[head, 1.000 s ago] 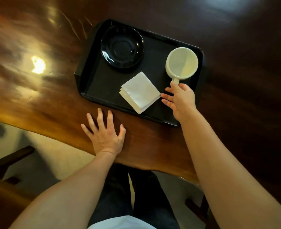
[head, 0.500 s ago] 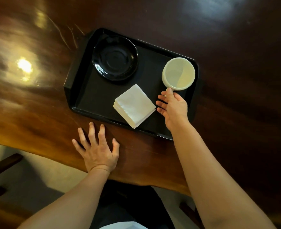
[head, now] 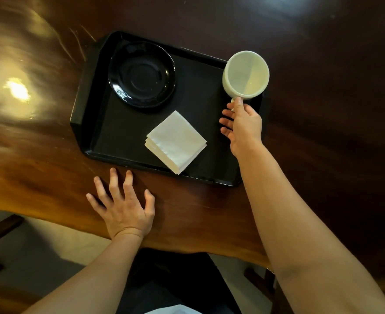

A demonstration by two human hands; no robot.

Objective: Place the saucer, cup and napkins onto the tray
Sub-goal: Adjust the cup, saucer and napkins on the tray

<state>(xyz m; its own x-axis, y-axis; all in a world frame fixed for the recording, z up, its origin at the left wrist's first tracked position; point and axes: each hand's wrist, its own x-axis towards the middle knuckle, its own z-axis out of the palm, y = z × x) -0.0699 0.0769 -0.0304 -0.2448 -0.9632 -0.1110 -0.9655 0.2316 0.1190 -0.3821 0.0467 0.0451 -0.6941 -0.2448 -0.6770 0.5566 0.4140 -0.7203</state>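
Right hand (head: 242, 126): thumb and forefinger pinched together on the handle of the cup (head: 246, 74); the other fingers are spread loosely below it, touching nothing that can be seen. The handle itself is almost wholly hidden by the thumb. The cup is upright and empty, over the tray's far right corner; whether its base is down on the tray (head: 123, 141) or just above it cannot be told.

Left hand (head: 124, 208): fingers apart, flat on the wooden table (head: 39, 168), just near of the tray's front rim, holding nothing.

Judgement on handling: the cup looks like glazed ceramic, so stiff, smooth, breakable and moderately heavy; the handle is the right hold. The saucer (head: 141, 74), black and glossy, lies at the tray's far left. The napkins (head: 175, 141), a soft, light stack, lie near the front rim and would shift easily.
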